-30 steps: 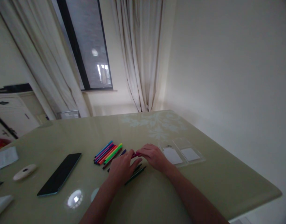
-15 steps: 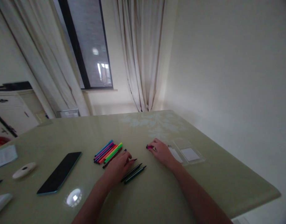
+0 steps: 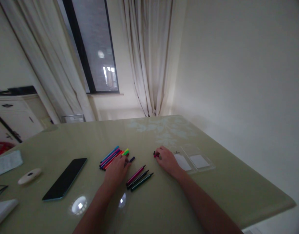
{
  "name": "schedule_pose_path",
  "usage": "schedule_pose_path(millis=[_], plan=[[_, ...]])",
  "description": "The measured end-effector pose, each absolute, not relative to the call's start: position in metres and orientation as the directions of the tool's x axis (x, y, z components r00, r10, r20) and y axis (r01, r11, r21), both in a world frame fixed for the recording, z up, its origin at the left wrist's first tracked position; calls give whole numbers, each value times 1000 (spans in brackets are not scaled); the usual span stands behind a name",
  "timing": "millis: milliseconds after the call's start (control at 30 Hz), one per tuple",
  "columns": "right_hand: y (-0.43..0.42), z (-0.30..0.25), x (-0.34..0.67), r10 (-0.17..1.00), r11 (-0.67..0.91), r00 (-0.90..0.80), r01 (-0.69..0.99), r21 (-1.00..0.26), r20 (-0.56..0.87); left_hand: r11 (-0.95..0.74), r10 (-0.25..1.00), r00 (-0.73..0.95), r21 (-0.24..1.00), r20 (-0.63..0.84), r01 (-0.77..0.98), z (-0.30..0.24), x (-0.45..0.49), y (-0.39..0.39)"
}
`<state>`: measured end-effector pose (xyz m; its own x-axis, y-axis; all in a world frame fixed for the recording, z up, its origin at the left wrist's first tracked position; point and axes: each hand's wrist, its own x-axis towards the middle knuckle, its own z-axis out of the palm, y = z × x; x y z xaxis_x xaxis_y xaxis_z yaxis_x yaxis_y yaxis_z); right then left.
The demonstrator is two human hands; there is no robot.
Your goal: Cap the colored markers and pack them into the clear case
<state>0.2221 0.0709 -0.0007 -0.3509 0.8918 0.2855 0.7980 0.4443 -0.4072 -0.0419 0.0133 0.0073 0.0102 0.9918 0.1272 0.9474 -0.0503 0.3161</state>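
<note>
Three uncapped pens (image 3: 137, 179) lie side by side on the counter (image 3: 161, 208). My right fingers (image 3: 159, 150) pinch a small magenta cap (image 3: 155, 155) beside the clear case (image 3: 210, 165); my left fingers (image 3: 124, 159) are at a dark blue marker (image 3: 132, 159) near the coloured row (image 3: 111, 157), gripping or not I cannot tell.

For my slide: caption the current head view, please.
Left hand at coloured pens, three uncapped pens nearby, right hand near a clear case.
</note>
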Motion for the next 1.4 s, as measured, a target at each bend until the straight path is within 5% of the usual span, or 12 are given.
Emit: schedule_pose_path(millis=[267,500,733,1067,1400], plan=[[71,1,223,876,466,-338,773,-430,343,-197,956,69,447,285,872,2,-27,16],[54,8,208,615,788,-585,487,-377,529,-355,911,280,231,302,906,9,-1,1],[50,8,205,527,849,-603,405,-340,599,-325,935,283,195,213,925,24,4,-8],[56,17,217,728,683,-457,549,-481,511,-292,938,190,366,289,884,-1,-8,7],[68,18,241,849,529,-444,718,-453,288,-187,982,162,436,94,880,8,-25,10]])
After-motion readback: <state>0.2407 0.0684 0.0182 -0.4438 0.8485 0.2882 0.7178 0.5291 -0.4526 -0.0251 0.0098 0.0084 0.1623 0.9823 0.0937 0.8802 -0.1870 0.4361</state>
